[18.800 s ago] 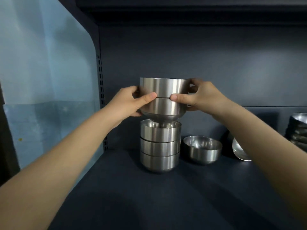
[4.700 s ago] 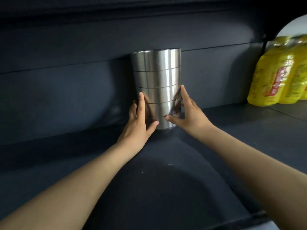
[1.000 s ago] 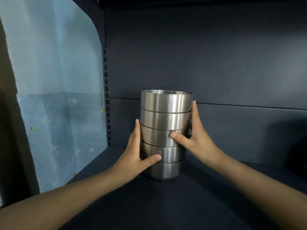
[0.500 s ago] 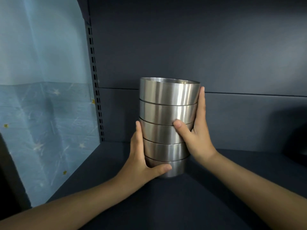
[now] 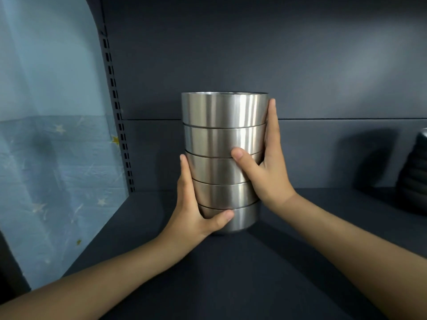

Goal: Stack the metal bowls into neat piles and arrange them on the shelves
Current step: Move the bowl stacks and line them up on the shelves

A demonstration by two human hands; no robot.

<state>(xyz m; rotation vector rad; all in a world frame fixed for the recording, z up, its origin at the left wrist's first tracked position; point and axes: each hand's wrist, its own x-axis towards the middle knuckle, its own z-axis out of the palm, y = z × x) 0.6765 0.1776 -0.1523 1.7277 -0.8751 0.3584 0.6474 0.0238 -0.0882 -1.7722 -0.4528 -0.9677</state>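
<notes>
bowls: 5, nested in one upright stack of bowls (image 5: 221,139), held between both hands
left hand (image 5: 191,211): grips stack low on its left, thumb across bottom bowl
right hand (image 5: 270,174): grips right side higher up, thumb on third bowl
shelf (image 5: 254,273): under hands; contact with stack unclear
second stack (image 5: 413,176): 1, well right of right hand

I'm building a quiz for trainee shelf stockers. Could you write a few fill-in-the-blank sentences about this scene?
1. The stack of metal bowls is made of ____ bowls.
2. The left hand lays its thumb across the ____ bowl of the stack, while the right hand grips the other side.
3. The blue sheet with stars hangs on the ____ side of the stack.

Missing words: five; bottom; left.
</notes>
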